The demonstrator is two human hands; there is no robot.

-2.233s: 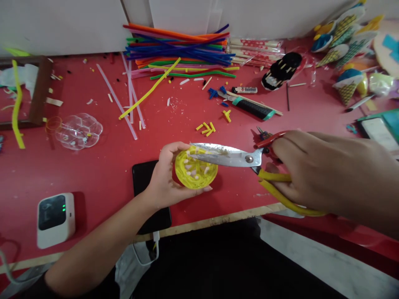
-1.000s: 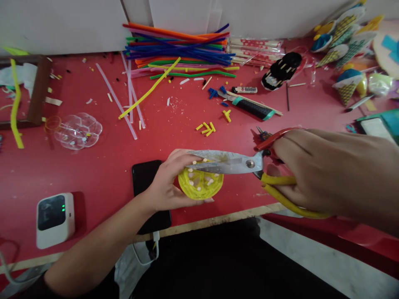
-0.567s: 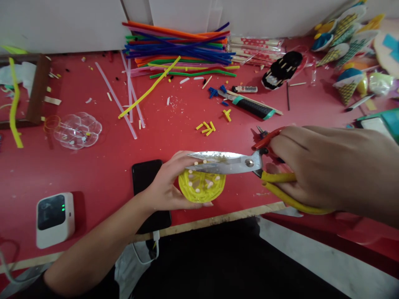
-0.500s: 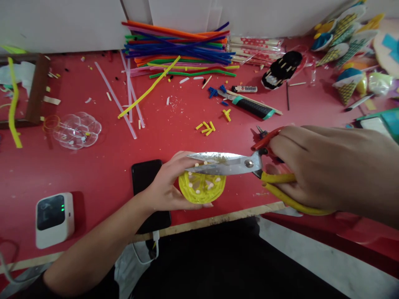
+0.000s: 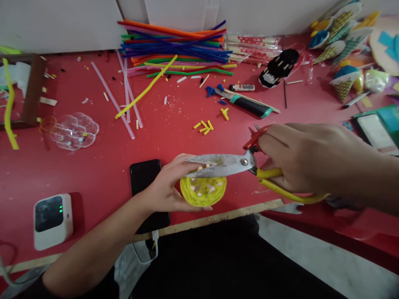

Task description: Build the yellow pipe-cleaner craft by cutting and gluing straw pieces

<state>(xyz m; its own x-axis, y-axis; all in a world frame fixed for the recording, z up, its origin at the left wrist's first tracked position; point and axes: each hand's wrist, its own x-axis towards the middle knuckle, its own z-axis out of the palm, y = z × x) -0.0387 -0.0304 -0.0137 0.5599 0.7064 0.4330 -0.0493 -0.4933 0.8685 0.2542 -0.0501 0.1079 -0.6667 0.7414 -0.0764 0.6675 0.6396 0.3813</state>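
Observation:
My left hand is closed around the sides of a round yellow fuzzy piece, fingers behind it and thumb below. Pale stick ends poke up in a ring on its top. My right hand grips a pair of scissors with red and yellow handles. The blades are slightly parted and lie across the far side of the yellow piece, near the stick ends and my left fingers. Whether a stick sits between the blades I cannot tell.
Colourful pipe cleaners lie at the back. Behind the scissors are yellow offcuts and a craft knife. A black phone lies under my left wrist, beside a white device. A clear flower-shaped dish sits left.
The scissors and my right hand have shifted slightly left over the yellow piece. My left hand keeps its grip. The whole view has moved a little.

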